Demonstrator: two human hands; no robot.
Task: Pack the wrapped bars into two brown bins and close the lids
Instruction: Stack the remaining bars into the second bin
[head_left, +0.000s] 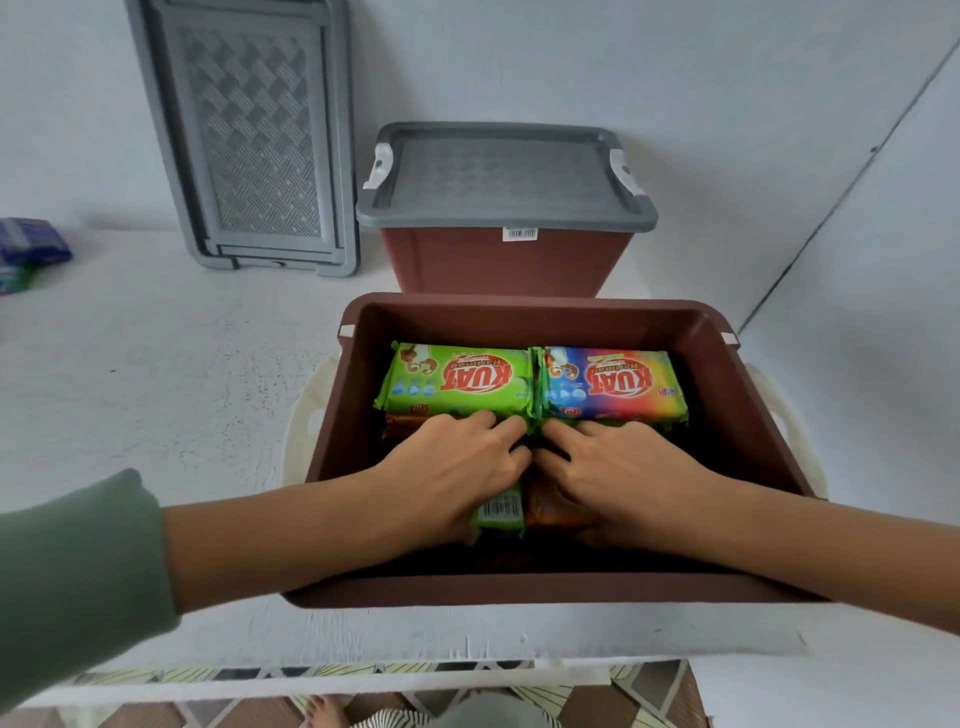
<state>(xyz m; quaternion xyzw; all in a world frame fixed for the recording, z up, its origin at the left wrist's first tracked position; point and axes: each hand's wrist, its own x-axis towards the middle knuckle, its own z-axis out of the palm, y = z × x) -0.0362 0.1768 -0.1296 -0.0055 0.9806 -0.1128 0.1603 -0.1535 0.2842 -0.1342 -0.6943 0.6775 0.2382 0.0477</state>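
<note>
Hands of one person reached into an open brown bin at the centre of a white surface. This front bin was nearly full of wrapped bars.

At 12 o'clock inside it, a green bar and a rainbow bar lay flat side by side, touching. Just nearer, at 6 o'clock from them, the left hand covered a green barcode bar. The right hand covered an orange bar beside it. Each grip was closed on its bar, with fingertips curled down over the far end; the thumbs were hidden.

At 12 o'clock beyond the front bin stood the back bin, with its grey lid already on. A spare lid leaned upright against the wall at 11 o'clock, well apart from the open bin. Blue packets lay at 9 o'clock by the edge. A white tray showed under the front bin.

The step in hand looked like seating the last row of bars. The next move would likely call for letting go, fetching the spare lid and pressing it down evenly. A bar standing proud of the rim could stop it from closing.
</note>
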